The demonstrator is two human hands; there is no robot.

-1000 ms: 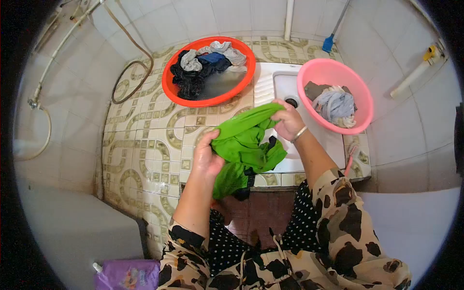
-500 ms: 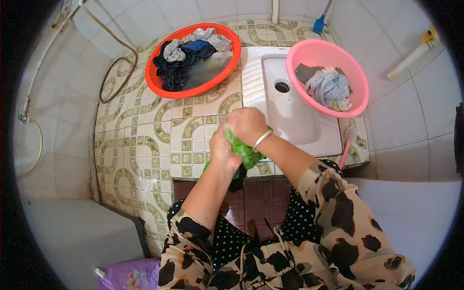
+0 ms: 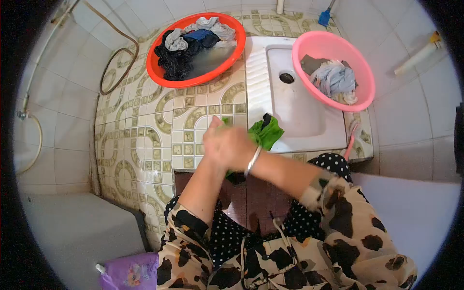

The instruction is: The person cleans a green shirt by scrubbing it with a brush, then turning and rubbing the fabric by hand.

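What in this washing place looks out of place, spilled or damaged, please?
The pink basin sits partly over the white squat toilet, an unusual spot for laundry. It also seems tilted, though lens distortion may explain that. I see no clear spill or damage.

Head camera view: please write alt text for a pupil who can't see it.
A person's left hand and right hand, blurred, grip a bunched green cloth. Beyond, on tiles, a red basin holds laundry in cloudy water; to its right, a pink basin of garments overlaps a white squat toilet.
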